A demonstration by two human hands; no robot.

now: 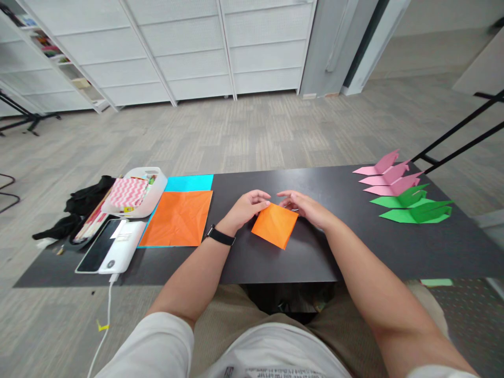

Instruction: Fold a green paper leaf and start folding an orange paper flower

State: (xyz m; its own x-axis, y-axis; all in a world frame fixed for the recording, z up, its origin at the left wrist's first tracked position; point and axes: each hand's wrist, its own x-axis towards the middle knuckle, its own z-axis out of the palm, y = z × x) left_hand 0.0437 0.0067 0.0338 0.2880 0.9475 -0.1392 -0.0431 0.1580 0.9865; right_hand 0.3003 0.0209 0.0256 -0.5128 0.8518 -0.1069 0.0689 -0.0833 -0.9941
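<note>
- We're working the orange square [275, 228]; it's sitting mid-table [318, 252], between our two hands.
- Our left hand [248, 210] is resting its thumb on the top corner; fingers are hiding their undersides, so we're not able to say if it's pinching.
- Our right hand [309, 209] is curling its fingers at the right corner, partly behind the paper; we're not making out a firm hold.
- Done: three pink pieces [389, 176] and two green pieces [413, 214] are lining the right end, looking fully shaped.
- Remaining, by our judgement: most of the shaping; the square is showing none of their points or raised flaps.
- Unfolded: an orange sheet [177, 219] is covering most of a blue sheet [191, 182], left of us.
</note>
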